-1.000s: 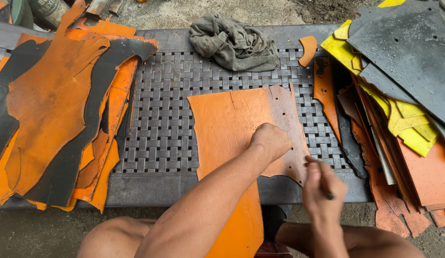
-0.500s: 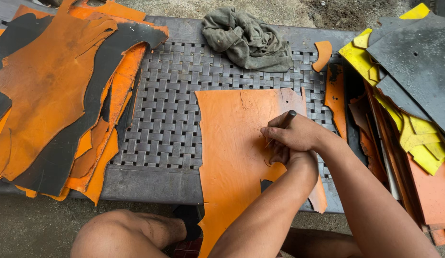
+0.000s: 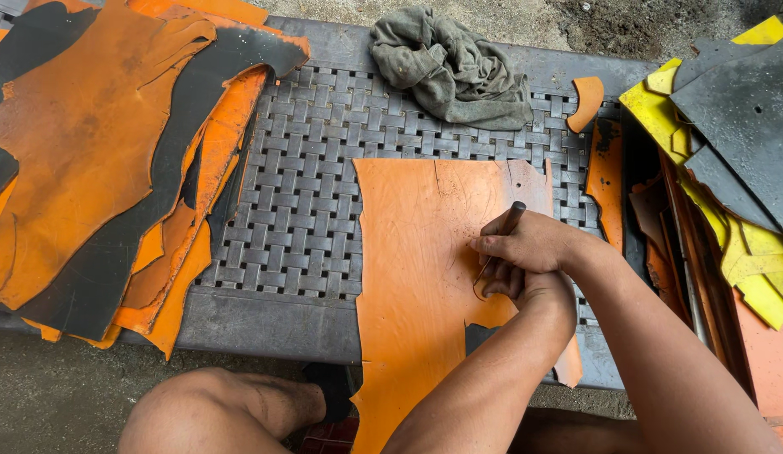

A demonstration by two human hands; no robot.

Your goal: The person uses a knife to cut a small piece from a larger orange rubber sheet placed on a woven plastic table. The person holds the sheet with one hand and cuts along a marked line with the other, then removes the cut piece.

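Right hand (image 3: 530,244): clenched around a dark-handled cutting tool (image 3: 505,231), handle end sticking up past the knuckles, tip pressed down onto the sheet just left of the fingers.
Left hand (image 3: 539,290): tucked directly under the right hand, touching it; fingers curled against the sheet near the tool tip; whether gripping anything, cannot tell.
Orange leather sheet (image 3: 417,261): flat beneath both hands, spreading left of them and up away from them, its lower part hanging over the near edge of the bench; a cut line curving just below the tool tip.
Woven metal bench (image 3: 307,185): under the sheet, bare lattice showing well to the left of the hands.
Grey rag (image 3: 450,63): crumpled, well above the hands at the far side of the bench.
Pile of orange and black hides (image 3: 97,160): far left of the hands, overlapping the bench edge.
Small orange scrap (image 3: 587,101): above and slightly right of the hands, near the rag.
Yellow and dark grey pieces (image 3: 728,151): stacked to the right of the hands.
Knee (image 3: 215,412): below the bench, left of the forearms.
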